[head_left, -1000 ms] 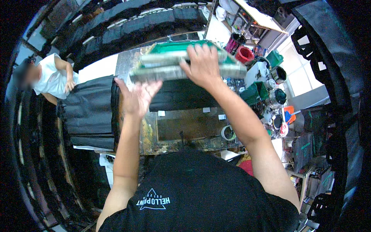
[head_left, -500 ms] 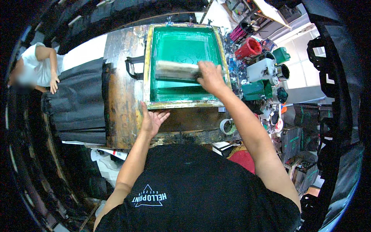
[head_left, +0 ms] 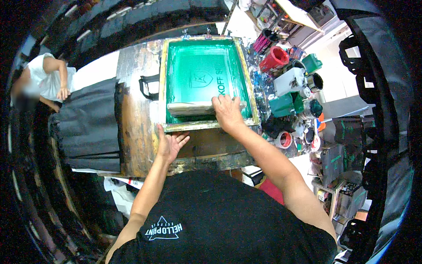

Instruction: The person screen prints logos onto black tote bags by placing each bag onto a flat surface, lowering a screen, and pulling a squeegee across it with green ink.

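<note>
Right hand: the right hand (head_left: 227,112) is laid over the right end of a squeegee (head_left: 203,107), fingers closed on its handle.
Squeegee: it is held across the lower part of the green mesh, near the front rail of the frame, lying roughly level from left to right.
Left hand: the left hand (head_left: 170,144) is pressed flat, fingers spread apart and gripping nothing, on the worn wooden table (head_left: 136,132) just below the frame's lower left corner.
Printing screen: a wooden-framed screen (head_left: 206,79) with green mesh is laid flat on the table; a shield-shaped design is seen in its middle.
Black fabric: dark cloth (head_left: 88,125) is draped over the table's left end.
Ink pots: a red tub (head_left: 273,59), green containers (head_left: 283,105) and tape rolls (head_left: 285,140) are crowded just right of the frame.
Other person: someone in a white top (head_left: 41,81) is seen at far left, well apart.
</note>
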A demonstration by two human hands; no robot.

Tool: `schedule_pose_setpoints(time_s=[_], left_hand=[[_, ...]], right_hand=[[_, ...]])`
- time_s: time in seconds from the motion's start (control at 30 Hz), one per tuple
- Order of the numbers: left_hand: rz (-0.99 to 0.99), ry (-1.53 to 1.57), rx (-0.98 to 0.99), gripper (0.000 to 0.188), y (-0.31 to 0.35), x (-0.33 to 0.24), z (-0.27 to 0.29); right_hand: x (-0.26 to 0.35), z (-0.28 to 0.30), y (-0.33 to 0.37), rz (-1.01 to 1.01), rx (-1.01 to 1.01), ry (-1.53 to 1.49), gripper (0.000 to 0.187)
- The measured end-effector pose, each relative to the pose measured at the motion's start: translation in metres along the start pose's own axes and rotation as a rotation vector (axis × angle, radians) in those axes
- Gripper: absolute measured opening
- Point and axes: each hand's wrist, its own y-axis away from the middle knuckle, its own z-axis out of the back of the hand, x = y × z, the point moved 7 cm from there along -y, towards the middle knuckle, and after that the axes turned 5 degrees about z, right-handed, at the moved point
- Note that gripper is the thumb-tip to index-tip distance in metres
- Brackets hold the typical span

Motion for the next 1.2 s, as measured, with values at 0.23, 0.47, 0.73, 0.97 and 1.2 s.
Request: schedule_pose_setpoints(time_s=[0.23, 0.47, 0.73, 0.97, 1.2], left_hand=[[-0.025, -0.027, 0.019, 0.12, 0.002, -0.003, -0.003], [0.013, -0.03, 0.063, 0.12, 0.001, 0.0, 0.002], [0.078, -0.004, 0.09, 0.112, -0.007, 0.009, 0.016], [0.179, -0.01, -0.002, 0.113, -0.022, 0.015, 0.027], [0.616, -0.349, 0.006, 0.112, -0.019, 0.014, 0.053]], right_hand=[[-0.026, -0.017, -0.047, -0.024, -0.095, 0.085, 0.041], [-0.078, -0.047, -0.135, -0.055, -0.083, 0.062, 0.036], [-0.154, -0.085, -0.248, -0.03, -0.09, 0.062, 0.06], [-0.192, -0.093, -0.303, 0.032, 0.016, -0.093, 0.062], [-0.182, -0.065, -0.286, -0.012, -0.144, -0.098, 0.059]])
